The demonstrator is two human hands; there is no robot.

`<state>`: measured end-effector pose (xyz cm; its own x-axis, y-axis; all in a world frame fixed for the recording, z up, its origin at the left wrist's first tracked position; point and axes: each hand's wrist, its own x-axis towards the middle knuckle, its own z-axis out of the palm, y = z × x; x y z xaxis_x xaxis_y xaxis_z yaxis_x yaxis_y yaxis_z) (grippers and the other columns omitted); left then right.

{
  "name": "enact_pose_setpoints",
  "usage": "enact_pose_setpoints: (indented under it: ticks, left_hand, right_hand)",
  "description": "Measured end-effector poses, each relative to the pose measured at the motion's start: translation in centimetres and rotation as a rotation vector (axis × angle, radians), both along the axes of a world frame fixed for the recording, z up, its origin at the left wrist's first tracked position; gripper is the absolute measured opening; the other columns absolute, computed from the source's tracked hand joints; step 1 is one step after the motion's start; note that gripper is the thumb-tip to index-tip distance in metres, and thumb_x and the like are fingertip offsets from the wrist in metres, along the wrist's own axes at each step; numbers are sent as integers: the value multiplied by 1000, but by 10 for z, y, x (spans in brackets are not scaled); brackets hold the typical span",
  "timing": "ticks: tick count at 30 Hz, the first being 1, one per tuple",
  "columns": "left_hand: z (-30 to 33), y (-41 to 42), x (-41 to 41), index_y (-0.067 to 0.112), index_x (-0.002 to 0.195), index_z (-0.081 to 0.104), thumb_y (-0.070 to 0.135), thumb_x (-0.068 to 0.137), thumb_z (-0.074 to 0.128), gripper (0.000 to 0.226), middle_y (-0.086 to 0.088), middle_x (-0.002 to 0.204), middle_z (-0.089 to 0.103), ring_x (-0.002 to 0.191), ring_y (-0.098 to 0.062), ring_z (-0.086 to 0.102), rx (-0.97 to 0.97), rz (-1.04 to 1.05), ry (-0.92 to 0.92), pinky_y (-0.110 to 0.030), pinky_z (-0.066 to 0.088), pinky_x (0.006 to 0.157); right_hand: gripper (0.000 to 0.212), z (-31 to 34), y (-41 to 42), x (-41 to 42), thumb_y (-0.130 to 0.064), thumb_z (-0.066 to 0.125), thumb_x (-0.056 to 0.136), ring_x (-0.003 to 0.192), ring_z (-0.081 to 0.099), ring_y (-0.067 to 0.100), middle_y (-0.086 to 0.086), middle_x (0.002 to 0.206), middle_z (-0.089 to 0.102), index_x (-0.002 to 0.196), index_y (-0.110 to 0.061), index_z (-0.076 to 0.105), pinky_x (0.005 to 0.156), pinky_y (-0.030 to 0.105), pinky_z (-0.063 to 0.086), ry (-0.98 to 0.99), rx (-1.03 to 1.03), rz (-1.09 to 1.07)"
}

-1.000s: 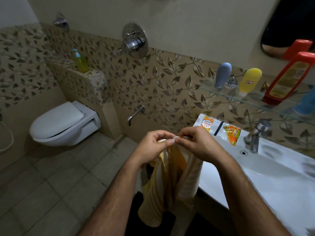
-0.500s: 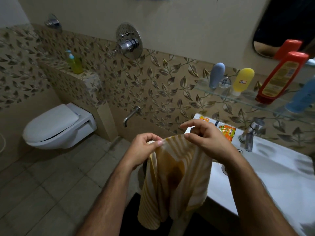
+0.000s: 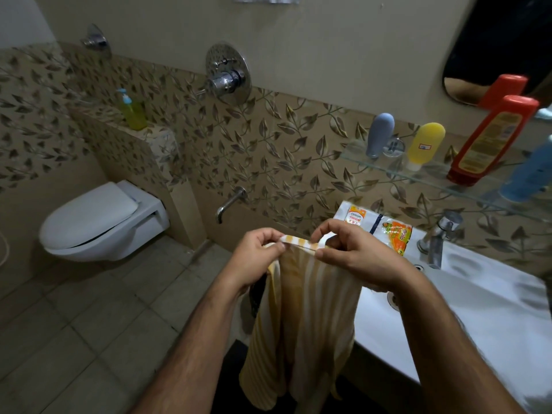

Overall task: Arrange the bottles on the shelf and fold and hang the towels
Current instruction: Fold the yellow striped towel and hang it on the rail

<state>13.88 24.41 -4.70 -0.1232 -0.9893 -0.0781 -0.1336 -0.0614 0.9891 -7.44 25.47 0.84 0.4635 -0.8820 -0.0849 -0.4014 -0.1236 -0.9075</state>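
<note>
A: Towel (image 3: 301, 318), thin woven cloth striped yellow and white, hanging in soft vertical folds in front of the white ceramic washbasin (image 3: 466, 309). Where is it held?

B: By its top hem. The left hand (image 3: 257, 258) pinches one end of the hem between thumb and curled fingers; the right hand (image 3: 355, 255) pinches the other end likewise, knuckles raised. The hem is stretched taut between them; both forearms reach forward from the bottom edge.

A: And the bottles?

B: On the clear glass shelf (image 3: 424, 174) above the basin: a matte grey-blue rounded tube (image 3: 379, 134), a glossy yellow tube standing on its cap (image 3: 424, 144), a tall red bottle with a yellow label (image 3: 490, 141), leaning, and a blue bottle (image 3: 528, 174), blurred at the frame edge.

A: Surroundings?

B: Two printed sachets (image 3: 379, 228) lie on the basin's rim just beyond the right hand, near the chrome tap (image 3: 439, 237). Leaf-patterned tiles line the wall. A green pump bottle (image 3: 133, 110) stands on the tiled ledge above the white wall-hung toilet (image 3: 98, 222).
</note>
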Motion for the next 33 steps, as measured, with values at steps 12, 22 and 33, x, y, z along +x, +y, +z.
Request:
enact_pose_setpoints:
  ticks: [12, 22, 33]
  left_hand:
    - [-1, -4, 0, 18, 82, 70, 14, 91, 63, 12, 9, 75, 69, 61, -2, 58, 33, 79, -81, -19, 42, 49]
    - [-6, -2, 1, 13, 86, 72, 10, 88, 65, 8, 4, 81, 72, 67, -3, 62, 27, 51, -115, -16, 45, 57]
    - [-6, 1, -2, 18, 88, 74, 10, 88, 66, 12, 10, 73, 70, 55, 6, 56, 33, 37, -117, -9, 38, 48]
  right_hand:
    - [23, 6, 2, -16, -10, 69, 72, 58, 52, 27, 18, 68, 57, 93, -7, 77, 53, 26, 42, -444, 268, 175]
    - [16, 2, 0, -4, -8, 79, 69, 60, 62, 11, 4, 68, 71, 84, -15, 79, 51, 20, 41, -473, 30, 46]
    - [3, 11, 8, 3, -3, 67, 83, 99, 66, 30, 22, 99, 69, 84, 0, 68, 97, 42, 50, -326, -116, 257]
